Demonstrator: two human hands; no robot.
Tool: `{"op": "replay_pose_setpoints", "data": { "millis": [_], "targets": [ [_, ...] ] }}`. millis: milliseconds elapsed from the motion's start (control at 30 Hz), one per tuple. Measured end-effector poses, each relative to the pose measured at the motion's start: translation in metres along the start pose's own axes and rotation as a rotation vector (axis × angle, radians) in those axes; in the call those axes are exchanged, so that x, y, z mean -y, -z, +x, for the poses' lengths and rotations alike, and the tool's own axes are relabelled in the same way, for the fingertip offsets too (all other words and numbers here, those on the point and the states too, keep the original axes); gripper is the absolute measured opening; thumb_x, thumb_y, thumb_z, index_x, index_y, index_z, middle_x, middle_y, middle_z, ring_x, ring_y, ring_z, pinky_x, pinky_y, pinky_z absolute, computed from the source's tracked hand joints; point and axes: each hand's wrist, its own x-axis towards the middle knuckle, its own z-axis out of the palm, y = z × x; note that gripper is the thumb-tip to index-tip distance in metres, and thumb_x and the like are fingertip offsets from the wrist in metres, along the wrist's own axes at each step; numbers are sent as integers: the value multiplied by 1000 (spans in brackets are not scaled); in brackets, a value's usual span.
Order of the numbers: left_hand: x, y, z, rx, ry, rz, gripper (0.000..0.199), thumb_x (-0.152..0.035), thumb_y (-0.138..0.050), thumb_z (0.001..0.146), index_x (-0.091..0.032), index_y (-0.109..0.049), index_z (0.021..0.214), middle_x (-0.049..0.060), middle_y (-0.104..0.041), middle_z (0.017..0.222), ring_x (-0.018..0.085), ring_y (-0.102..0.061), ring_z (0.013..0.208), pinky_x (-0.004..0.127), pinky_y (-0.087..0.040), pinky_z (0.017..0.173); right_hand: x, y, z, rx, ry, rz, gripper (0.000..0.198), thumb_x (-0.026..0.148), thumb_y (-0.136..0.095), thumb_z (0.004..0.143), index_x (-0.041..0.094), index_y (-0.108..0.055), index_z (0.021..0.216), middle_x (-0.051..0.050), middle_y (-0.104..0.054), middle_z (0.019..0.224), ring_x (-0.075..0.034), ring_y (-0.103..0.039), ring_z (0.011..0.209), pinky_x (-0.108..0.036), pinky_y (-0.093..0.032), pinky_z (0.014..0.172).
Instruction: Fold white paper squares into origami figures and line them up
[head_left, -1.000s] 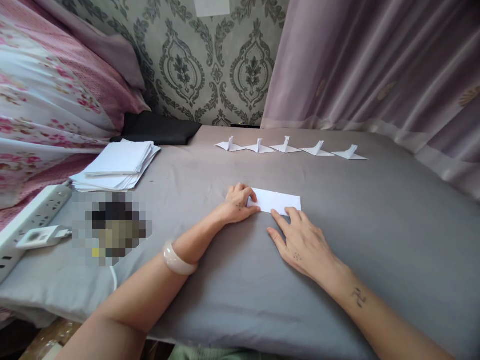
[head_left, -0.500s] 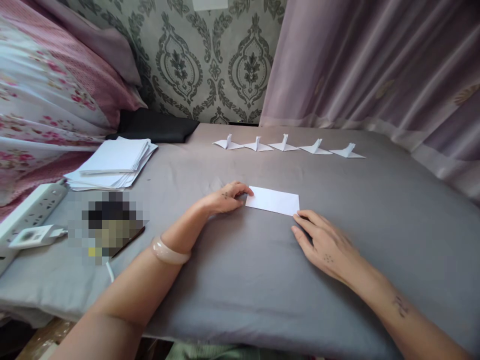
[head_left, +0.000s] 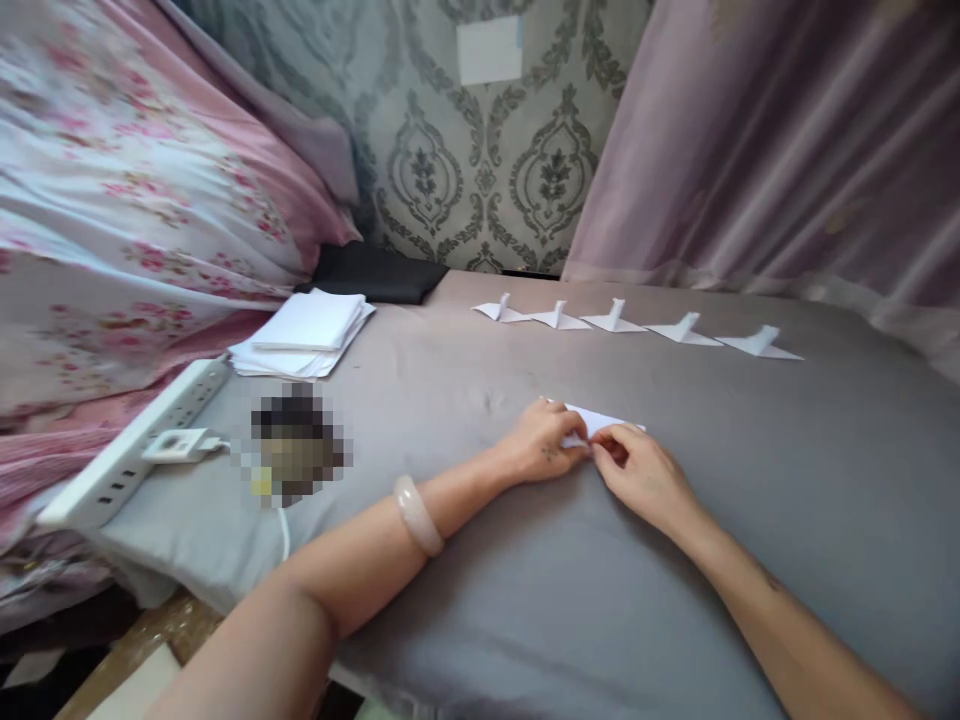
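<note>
A folded strip of white paper [head_left: 596, 418] lies on the grey cloth, partly covered by my fingers. My left hand [head_left: 546, 440], below a pale bangle [head_left: 418, 515], closes on the paper's left part and near edge. From the right, my right hand [head_left: 641, 465] pinches the near edge with thumb and forefinger. The fingertips of both hands almost meet at the middle of that edge. How the paper is creased beneath them is hidden.
Several folded white paper figures [head_left: 615, 318] stand in a row at the back. To the left are a stack of white paper [head_left: 307, 330], a black flat item [head_left: 379, 275], a white power strip [head_left: 142, 440] with a charger [head_left: 180, 445], and a pixelated patch.
Both hands have come together at the paper's near edge and now grip it; before, they touched its two ends. The view has swung left, shifting everything to the right.
</note>
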Motion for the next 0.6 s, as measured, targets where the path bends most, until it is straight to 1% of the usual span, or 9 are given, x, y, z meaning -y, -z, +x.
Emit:
{"op": "replay_pose_setpoints", "data": {
  "millis": [67, 133, 167, 267, 367, 433, 500, 533, 600],
  "targets": [
    [3, -2, 2, 40, 20, 57, 23, -36, -62, 84, -18, -66, 98, 8, -65, 98, 21, -58, 96, 34, -43, 94, -6, -6, 2, -26, -1, 15, 18, 31, -48, 81, 20, -62, 83, -5, -65, 85, -18, -62, 76, -32, -49, 72],
    [4, 0, 4, 90, 68, 79, 25, -37, -62, 84, -20, -65, 101, 7, -63, 95, 21, -57, 97, 36, -41, 96, -11, -10, 4, -34, 23, 30, 18, 34, -49, 80, 21, -61, 83, -5, -65, 86, -19, -63, 78, -33, -50, 74],
    [4, 3, 4, 115, 94, 68, 23, -35, -61, 84, -20, -65, 101, 6, -63, 95, 21, -57, 97, 36, -41, 98, -13, -11, 4, -23, 30, 40, 19, 35, -49, 80, 21, -62, 83, -6, -65, 87, -20, -63, 80, -34, -50, 76],
    [2, 13, 5, 159, 160, 29, 18, -23, -58, 81, -20, -67, 96, 6, -63, 94, 20, -57, 96, 35, -40, 99, -15, -10, 3, 18, -13, 44, 23, 40, -50, 79, 22, -63, 84, -6, -65, 90, -20, -63, 78, -35, -51, 74],
    [2, 22, 3, 191, 180, -4, 21, -15, -56, 76, -19, -68, 92, 6, -64, 94, 19, -57, 94, 33, -41, 96, -18, -2, -1, 69, -71, 24, 27, 44, -50, 77, 24, -66, 85, -5, -66, 93, -20, -64, 76, -35, -51, 71],
    [2, 23, 0, 194, 193, -18, 23, -12, -55, 74, -18, -69, 91, 6, -63, 93, 19, -57, 93, 32, -42, 95, -23, 6, -3, 77, -110, 14, 29, 46, -50, 73, 25, -67, 83, -5, -67, 91, -21, -64, 74, -36, -51, 69],
    [3, 21, -4, 156, 205, -18, 22, -12, -55, 76, -17, -69, 90, 6, -63, 92, 19, -56, 93, 31, -43, 95, -29, 16, -4, 31, -207, -18, 31, 47, -50, 70, 25, -67, 82, -6, -68, 86, -23, -64, 72, -38, -51, 66],
    [3, 20, -6, 126, 206, -13, 20, -14, -56, 78, -17, -69, 92, 7, -63, 94, 19, -56, 94, 31, -43, 96, -32, 21, -3, -17, -289, -55, 32, 48, -51, 68, 25, -67, 83, -7, -69, 85, -25, -64, 71, -40, -50, 66],
    [2, 16, -10, 64, 199, 9, 22, -26, -61, 82, -17, -68, 100, 9, -61, 104, 22, -55, 98, 33, -44, 95, -37, 29, -1, -41, -432, -111, 32, 49, -52, 69, 25, -66, 85, -8, -71, 83, -29, -66, 73, -44, -50, 68]
  ]
}}
